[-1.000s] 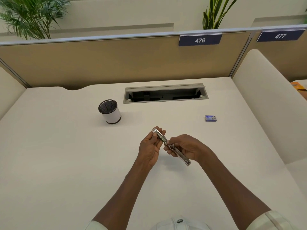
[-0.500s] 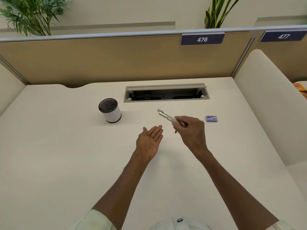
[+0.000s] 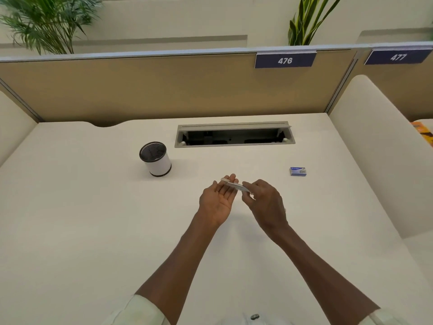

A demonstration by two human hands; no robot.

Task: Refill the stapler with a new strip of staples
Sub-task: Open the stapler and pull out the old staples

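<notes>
Left hand (image 3: pixel 218 198): palm up above the desk (image 3: pixel 93 231), fingers straight, tips under the stapler (image 3: pixel 234 184).
Right hand (image 3: pixel 264 202): back up, fingers curled, pinching the stapler (its right end is hidden).
Box (image 3: pixel 298 171): on the desk, well right.

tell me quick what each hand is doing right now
Left hand: open, palm up, fingers straight under the stapler's far end.
Right hand: closed, gripping the stapler.
</notes>
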